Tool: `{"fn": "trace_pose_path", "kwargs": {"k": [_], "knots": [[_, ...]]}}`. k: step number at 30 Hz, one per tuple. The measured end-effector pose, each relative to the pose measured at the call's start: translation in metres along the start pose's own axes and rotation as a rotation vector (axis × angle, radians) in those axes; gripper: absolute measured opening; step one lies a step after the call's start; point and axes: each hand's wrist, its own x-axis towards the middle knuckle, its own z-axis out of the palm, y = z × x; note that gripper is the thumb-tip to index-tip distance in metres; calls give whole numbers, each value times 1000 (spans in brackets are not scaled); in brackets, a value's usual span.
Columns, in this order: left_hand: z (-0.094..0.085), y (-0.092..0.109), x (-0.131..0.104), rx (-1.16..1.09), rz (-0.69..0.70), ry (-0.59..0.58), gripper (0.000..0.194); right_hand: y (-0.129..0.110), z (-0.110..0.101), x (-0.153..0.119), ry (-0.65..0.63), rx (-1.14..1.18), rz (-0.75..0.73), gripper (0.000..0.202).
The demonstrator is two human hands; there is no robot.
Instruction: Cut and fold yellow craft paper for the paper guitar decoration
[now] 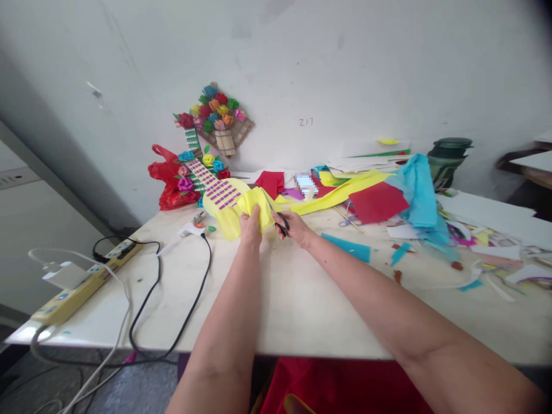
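My left hand [252,223] is closed on a folded piece of yellow crepe paper [261,201], held up above the table. In my right hand [297,227] is a pair of black-handled scissors [281,224], with the fingers wrapped round the handles. The blades point up and left along the right edge of the yellow paper; whether they are parted I cannot make out. Just behind my left hand lies a yellow guitar-shaped cutout [207,201] with a pattern of purple strips. A long yellow strip of paper [336,198] stretches off to the right.
A power strip [86,282], black cables and a white-handled glue gun [191,229] lie on the left. Paper flowers [218,109] stand against the wall. Red sheets [379,202], blue crepe paper [418,195], scraps and a green bottle [448,161] are at right.
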Motion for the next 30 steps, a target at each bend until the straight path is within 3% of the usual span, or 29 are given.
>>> {"fn": "trace_pose_path", "kwargs": {"k": [6,16,30], "knots": [[-2,0,1,29,-10,26,28,1,1,0,10,2,-14,34],[2,3,-7,-9,-31,-127,28,-5,-5,-1,-4,41,40,37],[4,2,-7,-4,-31,-123,25,0,-8,4,59,35,9,38]]}}
